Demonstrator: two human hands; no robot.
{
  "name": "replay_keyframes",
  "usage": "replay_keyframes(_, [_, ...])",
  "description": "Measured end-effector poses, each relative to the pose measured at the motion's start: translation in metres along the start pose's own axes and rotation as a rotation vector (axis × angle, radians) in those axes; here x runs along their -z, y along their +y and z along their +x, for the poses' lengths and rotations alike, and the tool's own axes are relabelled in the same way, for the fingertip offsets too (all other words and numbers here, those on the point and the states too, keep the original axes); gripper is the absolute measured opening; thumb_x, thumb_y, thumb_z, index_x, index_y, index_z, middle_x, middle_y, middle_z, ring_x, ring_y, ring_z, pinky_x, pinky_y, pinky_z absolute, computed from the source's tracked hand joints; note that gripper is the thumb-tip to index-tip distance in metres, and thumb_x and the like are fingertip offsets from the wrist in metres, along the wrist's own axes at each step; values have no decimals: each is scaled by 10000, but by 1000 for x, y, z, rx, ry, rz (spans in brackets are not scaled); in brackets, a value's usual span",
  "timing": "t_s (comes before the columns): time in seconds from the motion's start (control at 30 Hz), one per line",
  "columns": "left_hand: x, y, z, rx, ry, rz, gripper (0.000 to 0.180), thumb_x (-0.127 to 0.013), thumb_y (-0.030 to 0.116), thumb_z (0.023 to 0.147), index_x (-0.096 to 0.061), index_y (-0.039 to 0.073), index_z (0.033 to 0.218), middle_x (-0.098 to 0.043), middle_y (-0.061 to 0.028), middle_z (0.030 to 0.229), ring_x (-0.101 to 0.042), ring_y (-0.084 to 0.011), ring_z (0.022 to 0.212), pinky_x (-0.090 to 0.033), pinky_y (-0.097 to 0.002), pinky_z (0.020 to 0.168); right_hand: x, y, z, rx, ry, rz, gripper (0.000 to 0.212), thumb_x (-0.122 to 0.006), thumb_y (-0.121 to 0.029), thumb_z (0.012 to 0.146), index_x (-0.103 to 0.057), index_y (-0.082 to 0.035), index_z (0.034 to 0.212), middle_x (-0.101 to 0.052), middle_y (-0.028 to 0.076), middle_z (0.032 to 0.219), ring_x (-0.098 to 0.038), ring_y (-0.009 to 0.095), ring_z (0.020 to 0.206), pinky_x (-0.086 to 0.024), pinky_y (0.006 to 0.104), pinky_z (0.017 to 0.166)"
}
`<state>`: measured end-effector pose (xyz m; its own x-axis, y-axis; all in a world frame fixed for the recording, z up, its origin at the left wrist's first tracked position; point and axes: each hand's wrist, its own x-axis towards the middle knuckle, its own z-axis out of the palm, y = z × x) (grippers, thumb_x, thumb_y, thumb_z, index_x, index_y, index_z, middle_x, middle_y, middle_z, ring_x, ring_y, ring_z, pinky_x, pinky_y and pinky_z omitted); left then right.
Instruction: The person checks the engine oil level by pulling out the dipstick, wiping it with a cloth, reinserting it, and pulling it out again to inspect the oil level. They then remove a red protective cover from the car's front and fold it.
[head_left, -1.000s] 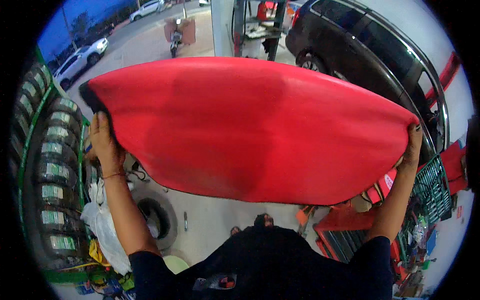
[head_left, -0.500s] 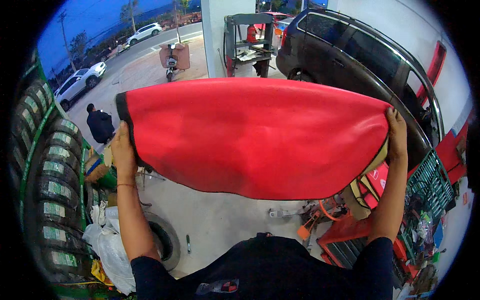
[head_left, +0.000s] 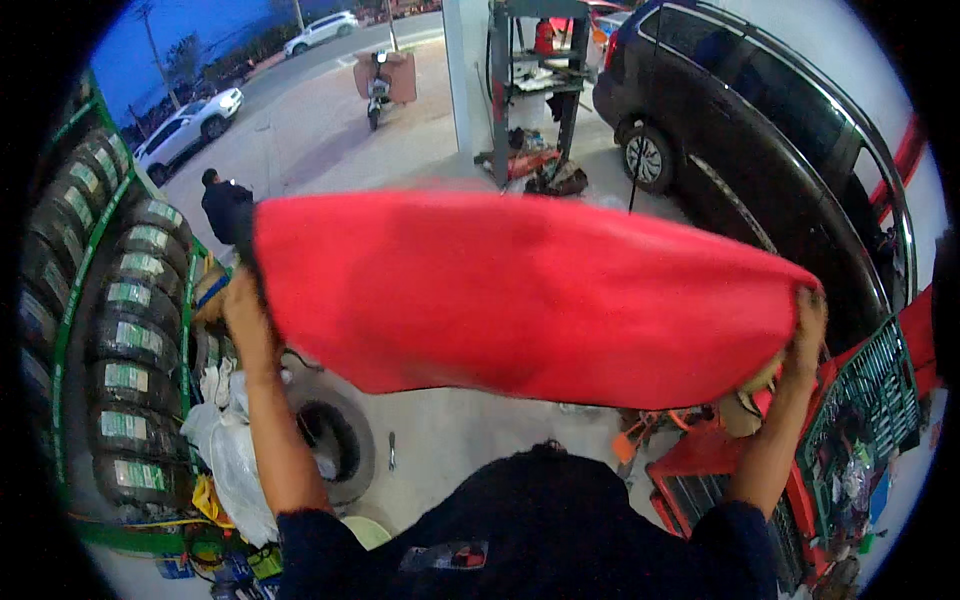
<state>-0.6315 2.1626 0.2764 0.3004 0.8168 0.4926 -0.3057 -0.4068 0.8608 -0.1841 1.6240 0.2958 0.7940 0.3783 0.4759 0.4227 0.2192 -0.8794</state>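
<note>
- Gripping the two ends of a big red cover [head_left: 520, 290], both hands are up and spread wide apart, so it's stretched out flat in front of the person at about chest height.
- left hand [head_left: 245, 315] is clamped on the left edge, right by a dark trim strip.
- right hand [head_left: 808, 330] has its fingers curled over the right end, where some beige lining peeks out underneath.
- Below the cover: bare concrete floor with a loose tyre [head_left: 335, 440] lying flat near a white plastic bag [head_left: 225, 450].
- Off left, a green rack of tyres [head_left: 125, 380].
- Right side has a red tool cart [head_left: 700, 480].
- Further out, a dark SUV [head_left: 760, 140] and another person [head_left: 225, 205] in dark clothes.
</note>
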Motion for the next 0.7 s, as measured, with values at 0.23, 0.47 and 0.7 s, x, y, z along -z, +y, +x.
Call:
replay_keyframes(0.23, [-152, -88, 39, -59, -453, 508, 471, -340, 250, 1014, -458, -19, 1381, -417, -203, 1462, -377, -309, 1366, -232, -388, 1167, -64, 21, 95, -133, -480, -129, 315, -639, -192, 886, -602, -13, 1143, -630, 73, 1143, -582, 154, 1048, -455, 311, 925])
replay_keyframes(0.47, [-312, 21, -1, -256, -841, -106, 289, -634, 103, 815, -617, 32, 1094, -617, -90, 1117, -556, -230, 1059, -415, -345, 986, -227, -60, 96, 475, -839, -46, 243, -732, -67, 804, -667, -55, 1038, -600, 94, 1266, -509, 190, 1223, -371, 366, 1055])
replay_keyframes(0.7, [-357, 31, 34, -573, -731, -72, 573, -688, 176, 826, -472, 63, 1345, -514, -102, 1297, -485, -238, 1234, -341, -349, 1077, -228, -134, 94, 444, -811, -305, 303, -776, -142, 784, -682, -56, 1060, -682, 80, 1106, -616, 157, 1038, -471, 314, 932])
